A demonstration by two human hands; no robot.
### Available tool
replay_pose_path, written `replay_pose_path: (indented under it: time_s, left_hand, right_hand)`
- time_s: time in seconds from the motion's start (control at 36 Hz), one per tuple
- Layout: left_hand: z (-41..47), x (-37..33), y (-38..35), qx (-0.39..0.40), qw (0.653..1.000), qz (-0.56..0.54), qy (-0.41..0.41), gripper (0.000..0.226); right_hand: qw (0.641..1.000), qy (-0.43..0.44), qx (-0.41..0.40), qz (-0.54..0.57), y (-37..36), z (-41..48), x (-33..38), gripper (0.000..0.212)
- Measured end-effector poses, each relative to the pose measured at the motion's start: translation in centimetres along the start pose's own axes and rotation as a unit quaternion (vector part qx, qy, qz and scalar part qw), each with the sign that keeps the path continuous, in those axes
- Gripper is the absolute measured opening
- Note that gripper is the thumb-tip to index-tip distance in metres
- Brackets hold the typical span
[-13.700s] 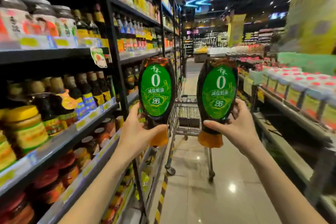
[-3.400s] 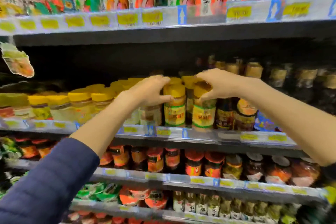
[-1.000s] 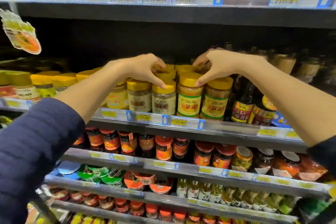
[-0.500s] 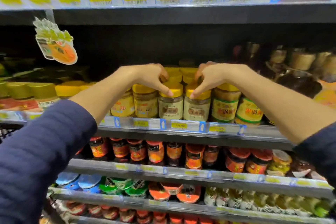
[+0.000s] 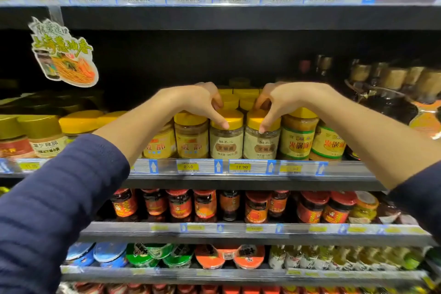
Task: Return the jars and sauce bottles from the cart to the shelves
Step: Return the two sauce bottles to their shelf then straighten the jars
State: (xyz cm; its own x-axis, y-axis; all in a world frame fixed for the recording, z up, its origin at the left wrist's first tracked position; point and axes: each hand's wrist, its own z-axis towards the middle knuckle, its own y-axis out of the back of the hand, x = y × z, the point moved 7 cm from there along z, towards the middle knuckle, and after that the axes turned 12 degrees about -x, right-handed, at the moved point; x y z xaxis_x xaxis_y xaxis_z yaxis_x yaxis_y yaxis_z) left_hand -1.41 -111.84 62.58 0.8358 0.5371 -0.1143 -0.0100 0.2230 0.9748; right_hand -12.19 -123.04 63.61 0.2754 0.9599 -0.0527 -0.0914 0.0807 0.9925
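Note:
Two jars with yellow lids and beige labels stand side by side at the front of the middle shelf (image 5: 346,169). My left hand (image 5: 198,100) grips the lid of the left jar (image 5: 226,145) from above, forefinger down over the lid's front. My right hand (image 5: 284,100) clasps the lid of the right jar (image 5: 260,148) the same way. Both jars rest upright on the shelf, touching each other. More yellow lids (image 5: 245,93) show in rows behind them. No cart is in view.
Yellow-labelled jars (image 5: 191,141) stand to the left and green-banded jars (image 5: 298,141) to the right, tight against the pair. Dark bottles (image 5: 386,102) fill the right end. A hanging promo card (image 5: 64,55) dangles upper left. Red-lidded jars (image 5: 179,205) line the shelf below.
Both hands stay on the same two jar lids. The view has shifted slightly, and my forefingers now reach a little further down over the lids' fronts.

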Motion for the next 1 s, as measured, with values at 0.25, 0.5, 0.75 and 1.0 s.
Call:
replay_pose_path:
  time_s: [0.25, 0.5, 0.75, 1.0]
  left_hand:
    - [0.1, -0.1, 0.0, -0.015, 1.000, -0.012, -0.009, 0.084]
    - [0.0, -0.3, 0.1, -0.026, 1.000, 0.001, -0.006, 0.084]
    - [-2.2, 2.5, 3.1, -0.042, 0.999, -0.034, 0.005, 0.083]
    - [-6.4, 10.6, 5.0, -0.025, 0.995, -0.006, 0.092, 0.085]
  right_hand:
    - [1.000, 0.007, 0.003, 0.013, -0.3, 0.5, -0.3, 0.076]
    - [1.000, 0.004, 0.001, 0.019, -0.6, 0.5, -0.4, 0.079]
    - [0.997, 0.037, -0.058, 0.031, 2.2, 0.6, 1.9, 0.080]
    - [0.983, 0.111, -0.088, 0.117, 2.8, 3.3, 10.8, 0.078]
